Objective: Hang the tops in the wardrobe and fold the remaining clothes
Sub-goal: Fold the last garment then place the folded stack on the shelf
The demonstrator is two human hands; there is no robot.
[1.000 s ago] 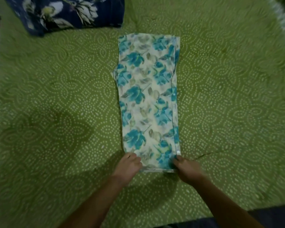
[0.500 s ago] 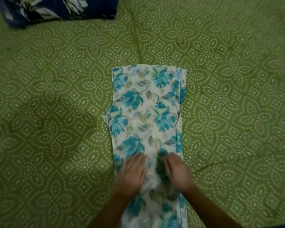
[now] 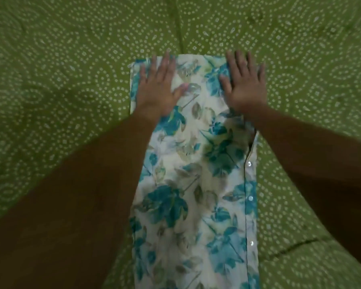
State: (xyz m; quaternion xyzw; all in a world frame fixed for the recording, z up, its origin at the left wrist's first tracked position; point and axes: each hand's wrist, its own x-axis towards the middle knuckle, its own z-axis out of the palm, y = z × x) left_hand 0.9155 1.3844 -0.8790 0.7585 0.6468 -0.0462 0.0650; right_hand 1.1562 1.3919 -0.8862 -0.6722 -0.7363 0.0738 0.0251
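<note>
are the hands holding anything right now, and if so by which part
Nothing is gripped. The left hand and right hand lie flat, fingers straight, on the far end of the folded floral garment.

no readable text, labels or numbers, only printed patterns on cloth

We see a bed covered by a green bedsheet printed with white dotted circles; a crease runs across it at lower right, and the light is dim.
</note>
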